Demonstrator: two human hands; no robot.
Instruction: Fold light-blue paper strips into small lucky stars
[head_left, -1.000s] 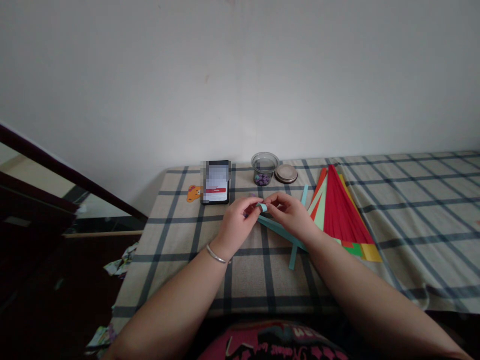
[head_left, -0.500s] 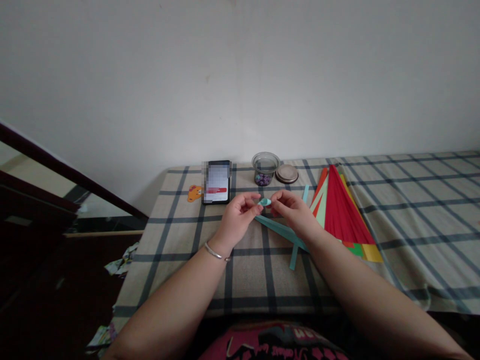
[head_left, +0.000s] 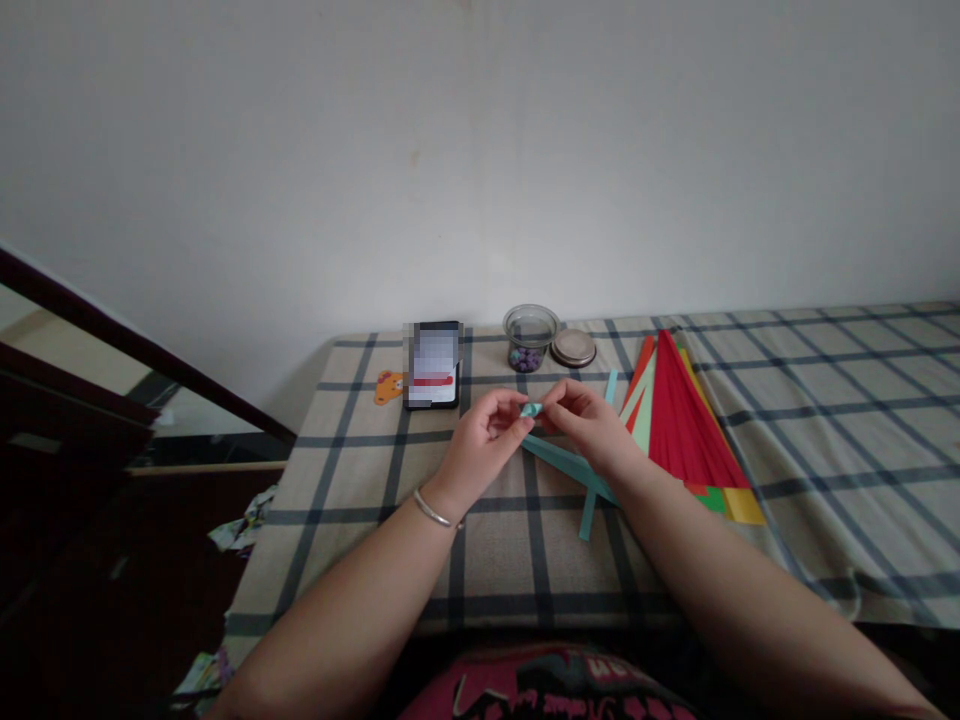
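- We now see the light-blue paper piece (head_left: 532,410) looking flatter and more twisted than the open curl a second ago; its shaping seems under way.
- Our left hand (head_left: 486,432) pinches one end, our right hand (head_left: 585,422) the other, above the checked cloth (head_left: 495,565).
- Our light-blue strips (head_left: 562,460) lie unmoved just below.

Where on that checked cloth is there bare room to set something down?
Bare cloth shows right of the fanned strips, and between the phone and the left forearm. It is crowded around the left hand and right hand: the tub and lid sit side by side beyond them, and blue strips pass behind the right one.
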